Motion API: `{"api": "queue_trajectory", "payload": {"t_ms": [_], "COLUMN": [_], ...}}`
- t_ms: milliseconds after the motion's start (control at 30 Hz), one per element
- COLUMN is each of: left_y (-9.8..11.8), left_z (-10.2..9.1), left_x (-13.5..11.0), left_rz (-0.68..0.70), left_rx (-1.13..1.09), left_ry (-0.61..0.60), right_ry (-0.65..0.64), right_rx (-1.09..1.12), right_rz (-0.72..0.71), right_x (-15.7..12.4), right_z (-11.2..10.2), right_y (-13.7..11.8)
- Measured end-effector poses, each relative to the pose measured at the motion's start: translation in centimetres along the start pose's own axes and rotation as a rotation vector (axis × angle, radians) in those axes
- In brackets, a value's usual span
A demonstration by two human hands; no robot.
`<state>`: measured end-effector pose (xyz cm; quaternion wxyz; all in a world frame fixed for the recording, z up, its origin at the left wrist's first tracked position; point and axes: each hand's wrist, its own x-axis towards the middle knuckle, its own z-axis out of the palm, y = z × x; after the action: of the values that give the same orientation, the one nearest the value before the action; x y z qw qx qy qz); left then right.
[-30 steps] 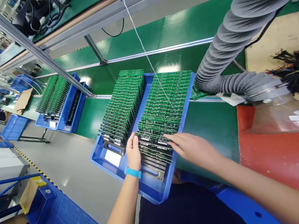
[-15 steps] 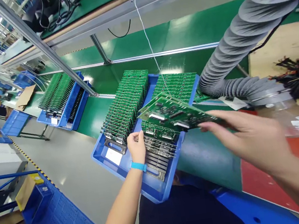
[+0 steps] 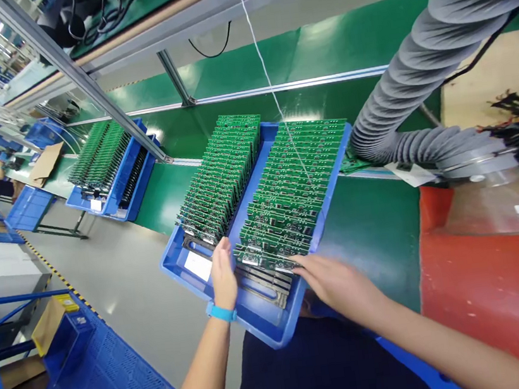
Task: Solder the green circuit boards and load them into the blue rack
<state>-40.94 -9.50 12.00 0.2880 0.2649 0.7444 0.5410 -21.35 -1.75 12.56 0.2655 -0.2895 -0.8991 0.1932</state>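
My right hand (image 3: 335,280) pinches the right end of a green circuit board (image 3: 268,261), the frontmost in the right-hand row. The board stands tilted in a blue tray (image 3: 271,339). Beside its left end is my left hand (image 3: 224,276), wearing a blue wristband, with fingers stretched upward; whether they touch the board I cannot tell. Behind the held board, several more green boards (image 3: 304,169) stand in a slotted rack (image 3: 272,291), whose front slots show. A second row of upright boards (image 3: 223,174) fills the tray's left side, near a white label (image 3: 198,265).
A grey ribbed duct (image 3: 417,84) curves down at the right, above a red mat (image 3: 484,299). Farther left, another blue tray (image 3: 112,204) carries boards. A white cord (image 3: 260,54) hangs over the right row. A metal post (image 3: 82,84) slants behind the trays.
My right hand has moved down and left, bringing boards from above the tray into the right row's front. My left hand has shifted slightly left and down, its fingers now straighter.
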Motion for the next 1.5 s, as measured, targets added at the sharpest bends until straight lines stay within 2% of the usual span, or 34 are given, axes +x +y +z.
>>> {"api": "queue_trajectory", "payload": {"t_ms": [133,233,367,467,667,967,1100,1267,1367,1500], "left_y": [-1.2,-0.9,0.1,0.4,-0.5,-0.3,-1.0,-2.3,-1.9,-0.9], "left_z": [1.1,1.0,0.0,-0.3,-0.2,-0.3,-0.4,-0.6,-0.3,0.5], "left_x": [0.9,1.0,0.2,-0.2,-0.1,-0.6,-0.9,-1.3,-2.1,-3.0], "left_rz": [-0.042,-0.058,-0.049,-0.053,-0.109,-0.092,-0.098,-0.122,-0.12,-0.117], "left_rx": [0.05,0.082,0.111,0.139,0.225,0.28,0.262,0.197,0.173,0.191], "left_ry": [-0.092,-0.111,-0.142,-0.131,-0.069,-0.075,-0.054,-0.058,-0.064,-0.05], "right_ry": [-0.062,-0.086,-0.066,-0.056,-0.085,-0.093,-0.046,0.026,0.084,0.122], "right_rx": [-0.059,-0.054,-0.028,-0.021,-0.01,0.041,0.058,0.136,0.186,0.259], "right_rz": [0.04,0.03,0.007,0.011,0.049,0.049,0.062,0.023,0.054,0.122], "right_x": [-0.6,-0.8,-1.1,-1.1,-1.3,-2.3,-3.6,-6.5,-7.1,-6.3], "right_z": [2.2,2.1,1.6,1.8,2.8,3.0,3.2,4.7,5.3,5.1], "right_y": [0.2,0.1,-0.7,-1.1,-1.0,-1.8,-2.0,-1.4,-1.2,-1.7]}}
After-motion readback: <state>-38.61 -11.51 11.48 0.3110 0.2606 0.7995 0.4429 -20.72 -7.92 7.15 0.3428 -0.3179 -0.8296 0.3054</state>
